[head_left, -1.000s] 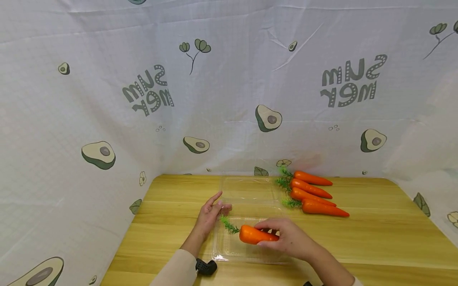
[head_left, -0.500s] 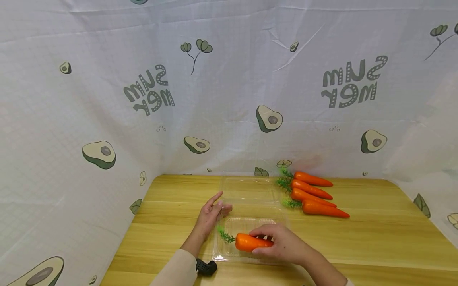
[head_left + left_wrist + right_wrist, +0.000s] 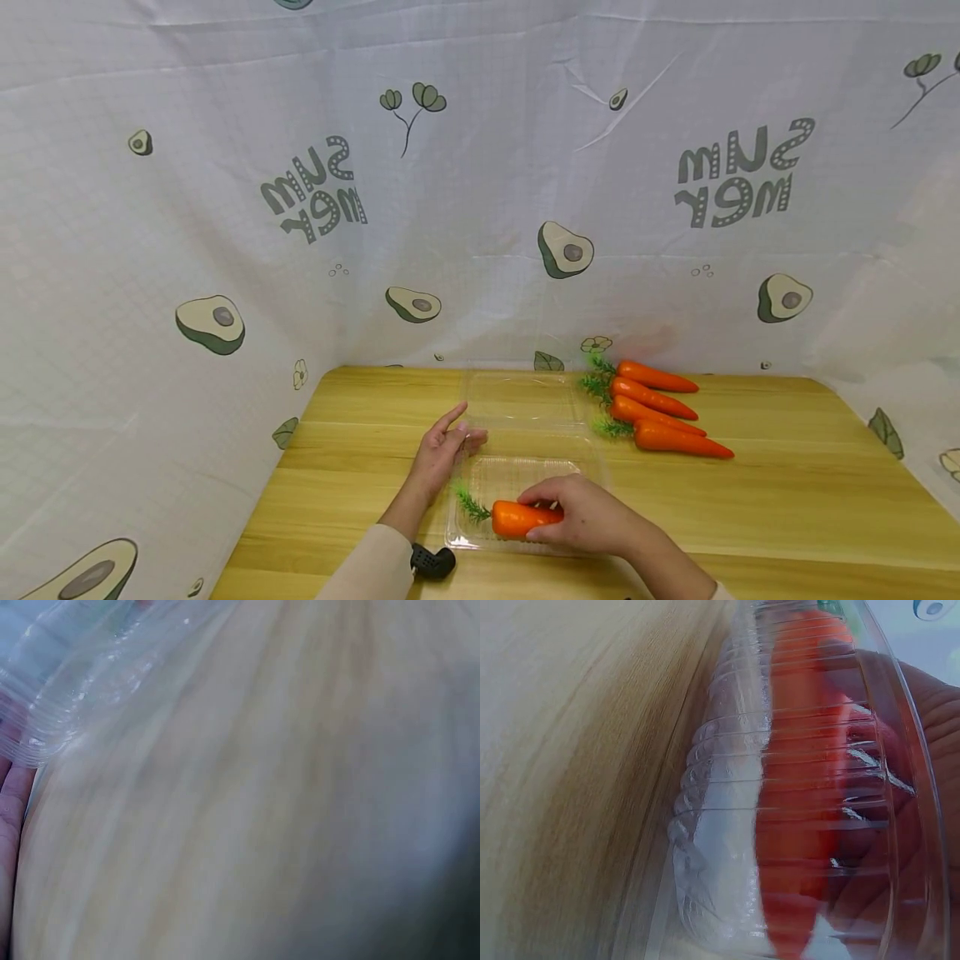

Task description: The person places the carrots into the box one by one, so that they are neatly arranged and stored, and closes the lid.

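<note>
Orange carrot (image 3: 514, 520) in the right hand (image 3: 588, 515), near the left hand (image 3: 441, 454)

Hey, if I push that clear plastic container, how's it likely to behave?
The clear container is probably light and apt to slide, since it looks thin-walled and the wooden tabletop looks smooth. Its ribbed side likely adds some stiffness, but the flat open lid may flex or flap.
</note>
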{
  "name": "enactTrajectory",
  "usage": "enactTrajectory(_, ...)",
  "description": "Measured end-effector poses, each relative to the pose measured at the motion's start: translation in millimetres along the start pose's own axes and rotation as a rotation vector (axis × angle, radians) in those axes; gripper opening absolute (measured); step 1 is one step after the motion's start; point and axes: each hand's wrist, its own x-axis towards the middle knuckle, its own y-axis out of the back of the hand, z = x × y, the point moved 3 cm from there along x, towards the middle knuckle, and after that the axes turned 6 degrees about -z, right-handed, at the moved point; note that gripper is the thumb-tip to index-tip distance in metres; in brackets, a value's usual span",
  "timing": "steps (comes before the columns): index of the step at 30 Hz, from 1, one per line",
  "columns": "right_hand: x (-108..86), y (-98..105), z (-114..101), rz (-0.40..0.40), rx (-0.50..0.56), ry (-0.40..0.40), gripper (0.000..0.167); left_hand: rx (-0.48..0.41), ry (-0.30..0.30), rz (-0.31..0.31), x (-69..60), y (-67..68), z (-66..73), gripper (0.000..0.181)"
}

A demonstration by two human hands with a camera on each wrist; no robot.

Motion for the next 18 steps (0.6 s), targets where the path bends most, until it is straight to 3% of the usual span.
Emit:
enactTrajectory(11, 2.8, -1.1, 1.2, -0.039, -0.015, -0.023, 0.034, 0.007, -0.012, -0.001, -0.4, 0.5, 0.6, 0.059)
enactTrajectory(18, -3.2, 7.0, -0.5, -0.023, 0.050, -0.079, 0.037, -0.001, -0.006, 0.005, 1.2, 0.4, 0.7, 0.057)
